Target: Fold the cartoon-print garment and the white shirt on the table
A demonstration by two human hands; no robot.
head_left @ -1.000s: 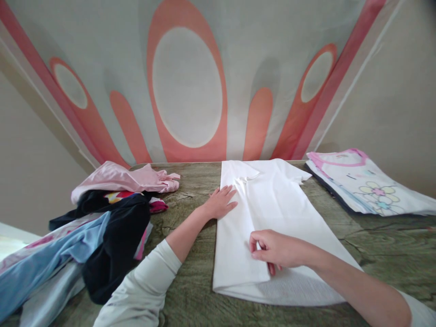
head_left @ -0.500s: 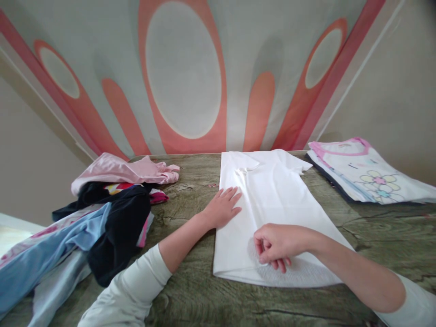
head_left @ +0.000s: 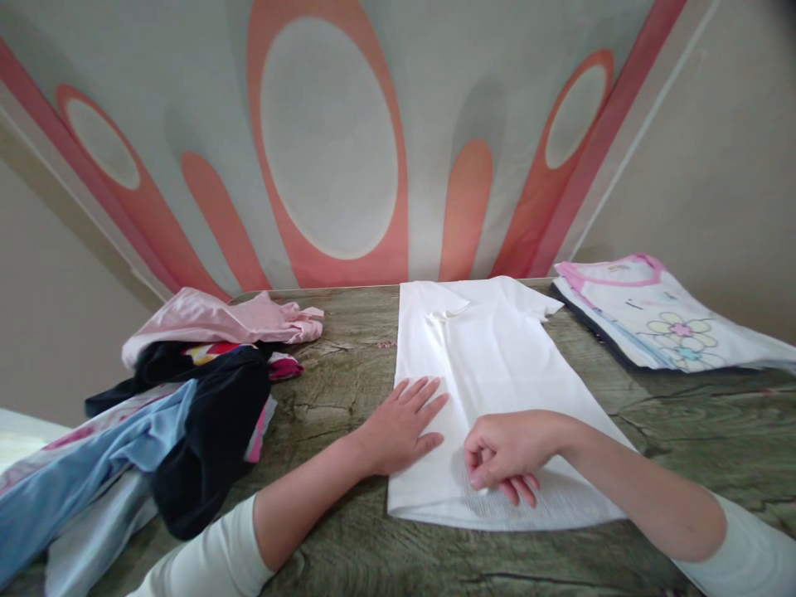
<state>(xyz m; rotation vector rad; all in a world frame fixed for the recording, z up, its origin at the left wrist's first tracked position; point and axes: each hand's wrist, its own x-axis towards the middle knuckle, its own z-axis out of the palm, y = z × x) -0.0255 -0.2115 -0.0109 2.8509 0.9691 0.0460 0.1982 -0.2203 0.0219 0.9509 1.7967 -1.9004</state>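
A white T-shirt point(head_left: 497, 365) lies partly folded lengthwise on the wood-grain table point(head_left: 348, 373), collar toward the wall. My left hand point(head_left: 404, 423) rests flat on its left edge near the hem, fingers spread. My right hand point(head_left: 503, 452) sits on the lower part of the shirt. Its thumb and forefinger pinch the folded fabric, and the other fingers are curled.
A heap of unfolded clothes point(head_left: 186, 398), pink, black and light blue, covers the table's left side. A stack of folded shirts point(head_left: 659, 319) with a flower print lies at the right. A curtain with orange ovals point(head_left: 336, 141) hangs behind the table.
My left hand has slid down the shirt's left edge toward me. My right hand has moved slightly lower, staying pinched on the fabric.
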